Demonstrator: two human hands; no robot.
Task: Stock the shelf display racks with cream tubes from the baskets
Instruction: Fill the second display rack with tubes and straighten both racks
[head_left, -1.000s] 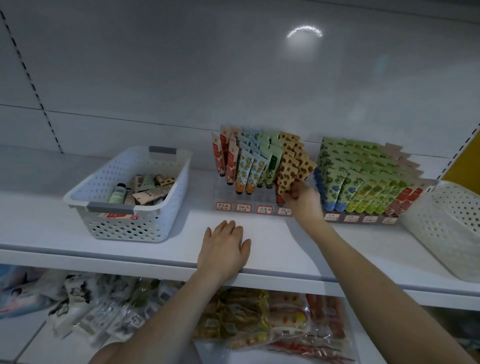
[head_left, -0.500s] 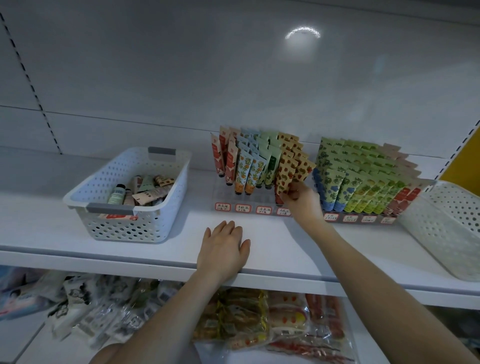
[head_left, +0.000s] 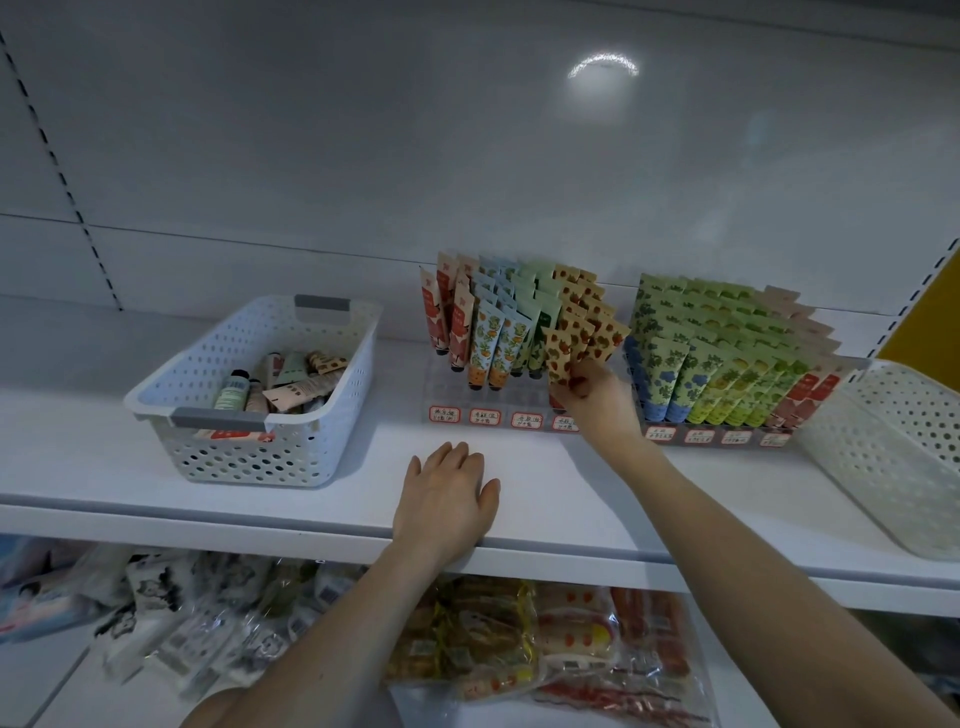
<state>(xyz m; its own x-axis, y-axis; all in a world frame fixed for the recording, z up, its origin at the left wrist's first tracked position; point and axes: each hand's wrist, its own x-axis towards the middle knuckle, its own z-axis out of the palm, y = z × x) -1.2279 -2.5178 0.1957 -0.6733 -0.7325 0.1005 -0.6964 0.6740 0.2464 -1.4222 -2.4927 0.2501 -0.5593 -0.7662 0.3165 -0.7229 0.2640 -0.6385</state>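
With the right hand (head_left: 592, 397), its grip pinching a strawberry-print cream tube (head_left: 562, 353) at the front of the left display rack (head_left: 519, 401) mid-shelf, and the left hand (head_left: 444, 499) flat near the shelf (head_left: 597, 483) front edge, a tilted push could topple the leaning neighbouring tubes (head_left: 597, 325).

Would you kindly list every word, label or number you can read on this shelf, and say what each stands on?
Nothing reads for certain.
Left price tags on the left display rack: handwritten, too blurred.
Right price tags on the right display rack: too blurred.
Print on the cream tubes: too small.
Red label in the left basket: blurred.
Codes on the lower-shelf packets: too small.
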